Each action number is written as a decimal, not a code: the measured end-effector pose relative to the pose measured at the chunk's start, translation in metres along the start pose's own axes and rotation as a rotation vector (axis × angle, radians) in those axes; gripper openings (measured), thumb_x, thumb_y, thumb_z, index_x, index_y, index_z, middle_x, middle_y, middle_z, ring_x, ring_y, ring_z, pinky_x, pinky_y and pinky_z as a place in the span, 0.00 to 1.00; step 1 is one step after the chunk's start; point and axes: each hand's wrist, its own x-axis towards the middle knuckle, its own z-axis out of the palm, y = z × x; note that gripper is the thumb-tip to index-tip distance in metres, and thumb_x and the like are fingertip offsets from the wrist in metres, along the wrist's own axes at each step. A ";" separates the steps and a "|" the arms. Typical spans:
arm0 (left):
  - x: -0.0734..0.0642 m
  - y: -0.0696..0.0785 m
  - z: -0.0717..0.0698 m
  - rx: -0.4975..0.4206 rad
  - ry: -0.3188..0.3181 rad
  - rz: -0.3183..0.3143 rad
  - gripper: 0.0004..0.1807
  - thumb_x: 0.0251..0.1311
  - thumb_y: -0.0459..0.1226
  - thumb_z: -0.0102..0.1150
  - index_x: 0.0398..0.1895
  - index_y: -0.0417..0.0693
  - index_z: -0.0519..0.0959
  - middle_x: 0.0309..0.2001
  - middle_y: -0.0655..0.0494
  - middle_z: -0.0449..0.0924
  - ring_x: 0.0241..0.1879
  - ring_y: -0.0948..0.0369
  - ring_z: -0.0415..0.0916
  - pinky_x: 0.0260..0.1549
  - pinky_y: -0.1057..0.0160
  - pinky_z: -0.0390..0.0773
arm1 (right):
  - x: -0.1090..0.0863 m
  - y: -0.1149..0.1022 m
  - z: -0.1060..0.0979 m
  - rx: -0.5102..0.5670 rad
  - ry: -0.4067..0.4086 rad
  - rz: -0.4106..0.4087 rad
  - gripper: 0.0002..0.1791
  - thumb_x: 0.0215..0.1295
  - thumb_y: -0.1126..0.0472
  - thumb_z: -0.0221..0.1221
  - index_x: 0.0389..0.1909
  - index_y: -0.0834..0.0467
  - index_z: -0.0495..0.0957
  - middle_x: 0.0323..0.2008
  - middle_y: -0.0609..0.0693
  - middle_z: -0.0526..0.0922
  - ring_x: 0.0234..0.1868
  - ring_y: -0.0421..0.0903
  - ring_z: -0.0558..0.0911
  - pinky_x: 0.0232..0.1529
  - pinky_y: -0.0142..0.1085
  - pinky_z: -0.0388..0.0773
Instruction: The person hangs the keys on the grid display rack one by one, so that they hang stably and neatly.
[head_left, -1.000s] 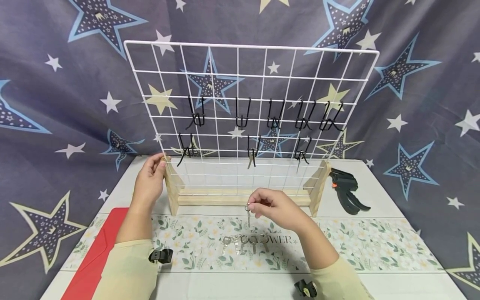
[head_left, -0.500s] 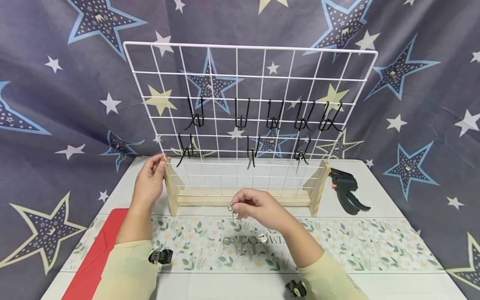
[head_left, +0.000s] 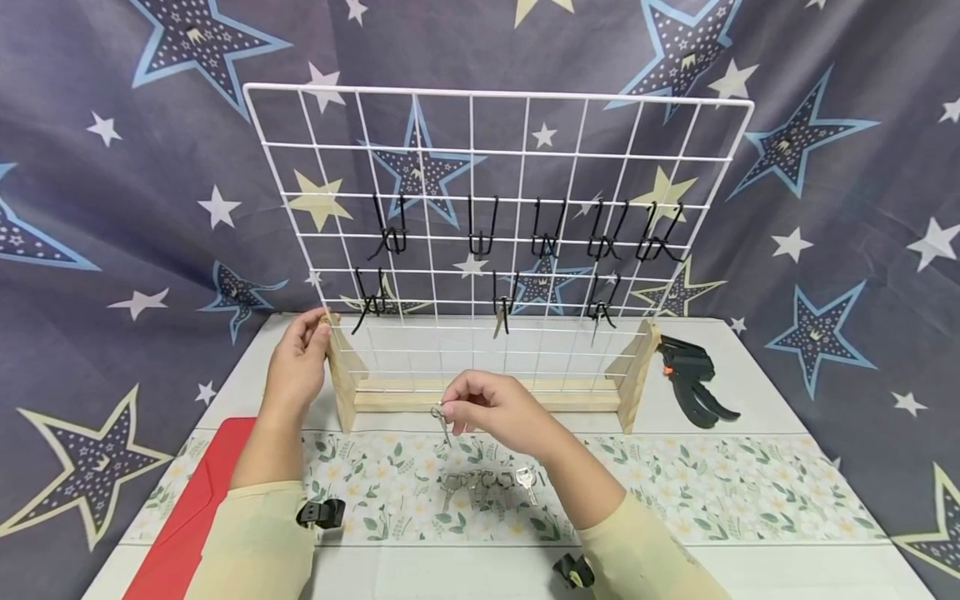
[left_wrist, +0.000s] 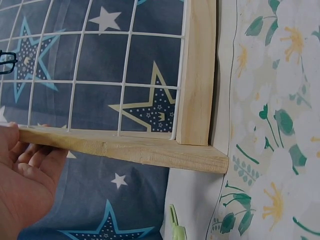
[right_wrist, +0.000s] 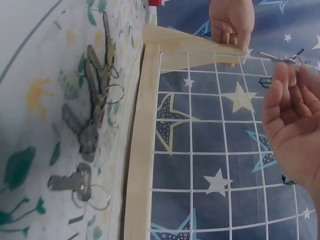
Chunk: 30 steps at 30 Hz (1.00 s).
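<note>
My left hand (head_left: 296, 367) grips the upper end of the wooden side support (head_left: 343, 379) of a white wire grid rack (head_left: 495, 93). In the left wrist view, its fingers curl under the wood (left_wrist: 125, 150). In front of the rack's base, my right hand (head_left: 498, 412) pinches a small key (head_left: 442, 427) by its ring, and the key's blade hangs tilted. Below that hand, several keys with rings (head_left: 487, 485) lie in a row on the floral strip. Black hooks (head_left: 480, 242) sit on the grid in two rows. A key (head_left: 498, 323) hangs on a lower hook, another key (head_left: 595, 333) on the lower right one.
A black clamp-like tool with a trigger handle (head_left: 697, 383) lies right of the rack. Something red and flat (head_left: 198, 492) lies under the left forearm. The wooden base bar (head_left: 420, 402) runs between the supports. A star-patterned cloth (head_left: 840, 250) hangs behind.
My right hand has moved left along the base bar with the key, uncovering more of the row of keys on the table. My left hand stays on the support.
</note>
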 end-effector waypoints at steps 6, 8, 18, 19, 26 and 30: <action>-0.001 0.000 0.000 -0.003 0.003 0.010 0.24 0.77 0.45 0.40 0.71 0.47 0.64 0.67 0.49 0.71 0.60 0.68 0.69 0.64 0.64 0.72 | 0.007 -0.005 0.005 -0.060 0.021 -0.017 0.06 0.69 0.55 0.60 0.38 0.54 0.79 0.31 0.52 0.83 0.34 0.46 0.83 0.38 0.39 0.84; -0.001 0.001 0.000 -0.007 0.006 0.012 0.24 0.77 0.45 0.40 0.71 0.47 0.64 0.67 0.49 0.71 0.60 0.68 0.69 0.63 0.66 0.72 | 0.008 -0.006 0.007 -0.066 0.033 -0.021 0.07 0.69 0.55 0.60 0.38 0.55 0.79 0.31 0.53 0.83 0.34 0.47 0.82 0.37 0.37 0.84; 0.000 0.001 0.000 0.011 0.013 -0.008 0.24 0.77 0.45 0.40 0.71 0.49 0.65 0.67 0.50 0.71 0.59 0.69 0.69 0.60 0.70 0.73 | 0.016 -0.010 0.009 -0.093 0.124 -0.037 0.07 0.69 0.54 0.60 0.36 0.54 0.80 0.29 0.51 0.83 0.33 0.52 0.82 0.35 0.35 0.82; 0.000 0.001 -0.001 0.012 0.013 -0.008 0.24 0.77 0.45 0.40 0.71 0.49 0.65 0.67 0.50 0.71 0.59 0.69 0.69 0.59 0.71 0.74 | 0.017 -0.011 0.009 -0.096 0.129 -0.036 0.07 0.69 0.54 0.60 0.35 0.53 0.80 0.28 0.50 0.83 0.33 0.52 0.82 0.36 0.35 0.83; 0.000 0.001 0.000 0.016 0.015 -0.007 0.24 0.76 0.46 0.40 0.71 0.49 0.65 0.67 0.50 0.72 0.59 0.69 0.70 0.57 0.74 0.74 | 0.027 -0.018 0.011 -0.065 0.147 -0.046 0.06 0.69 0.54 0.60 0.37 0.52 0.79 0.30 0.50 0.83 0.32 0.46 0.82 0.40 0.46 0.84; 0.000 0.001 0.000 0.012 0.014 -0.013 0.24 0.76 0.46 0.40 0.71 0.50 0.65 0.67 0.50 0.71 0.59 0.69 0.69 0.59 0.72 0.73 | 0.034 -0.022 0.013 -0.027 0.129 -0.073 0.07 0.70 0.55 0.59 0.39 0.54 0.79 0.32 0.51 0.83 0.32 0.46 0.81 0.39 0.48 0.85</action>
